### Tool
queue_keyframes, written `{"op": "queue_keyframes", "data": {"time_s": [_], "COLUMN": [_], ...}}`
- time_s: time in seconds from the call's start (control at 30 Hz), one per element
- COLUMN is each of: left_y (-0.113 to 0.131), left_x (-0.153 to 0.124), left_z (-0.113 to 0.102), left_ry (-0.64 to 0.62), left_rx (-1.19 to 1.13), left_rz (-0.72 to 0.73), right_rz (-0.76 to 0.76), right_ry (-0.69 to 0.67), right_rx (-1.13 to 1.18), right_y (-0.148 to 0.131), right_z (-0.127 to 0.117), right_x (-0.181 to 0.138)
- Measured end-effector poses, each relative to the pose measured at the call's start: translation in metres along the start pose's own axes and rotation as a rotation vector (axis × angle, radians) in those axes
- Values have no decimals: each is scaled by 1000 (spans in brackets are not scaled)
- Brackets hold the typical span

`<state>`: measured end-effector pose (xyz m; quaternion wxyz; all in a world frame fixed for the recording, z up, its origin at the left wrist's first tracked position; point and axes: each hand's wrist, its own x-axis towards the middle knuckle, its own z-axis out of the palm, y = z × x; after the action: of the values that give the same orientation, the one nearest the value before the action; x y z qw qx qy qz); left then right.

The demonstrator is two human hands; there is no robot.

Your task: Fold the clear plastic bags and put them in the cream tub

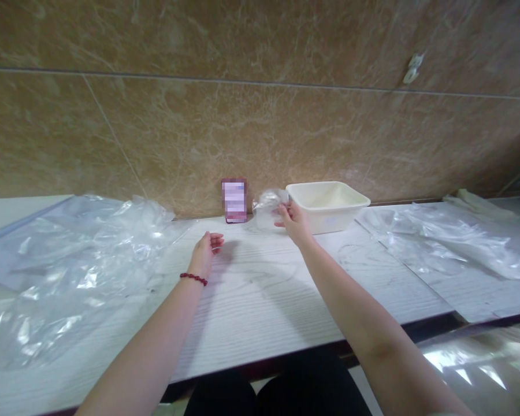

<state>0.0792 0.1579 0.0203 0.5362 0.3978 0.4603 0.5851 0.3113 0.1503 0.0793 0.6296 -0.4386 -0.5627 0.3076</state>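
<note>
My left hand (207, 252), with a dark red bead bracelet (193, 279) at the wrist, hovers over the white table, its fingers loosely bent and nothing in them. Farther right, my right hand (293, 219) has its thumb and fingertips closed at the edge of a clear, crinkled plastic piece (268, 209); whether it is a bag or a thin tub I cannot make out. Just beside that hand stands a cream plastic basin (338, 217). Between my hands, a phone (235, 201) in a dark red case leans upright against the wall.
Clear plastic bags (95, 248) lie in a large heap on the left of the white table (260, 300). More clear plastic (455, 237) spreads over the right side. A brown marbled wall (199, 127) rises behind the table. Shiny plastic sits below the right front edge.
</note>
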Motion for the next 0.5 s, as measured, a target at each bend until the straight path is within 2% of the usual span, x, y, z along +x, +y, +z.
{"op": "queue_keyframes", "data": {"time_s": [0.13, 0.37, 0.5], "left_y": [-4, -9, -4], "left_x": [3, 7, -5], "left_z": [-2, -1, 11], "left_ry": [31, 13, -127], "left_rx": [-8, 92, 155], "left_rz": [31, 82, 208], "right_rz": [-44, -154, -109], "right_ry": [-8, 2, 2], "right_rx": [-6, 43, 82], "right_y": [-18, -57, -70], "right_z": [-9, -44, -48], "right_x": [15, 44, 33]}}
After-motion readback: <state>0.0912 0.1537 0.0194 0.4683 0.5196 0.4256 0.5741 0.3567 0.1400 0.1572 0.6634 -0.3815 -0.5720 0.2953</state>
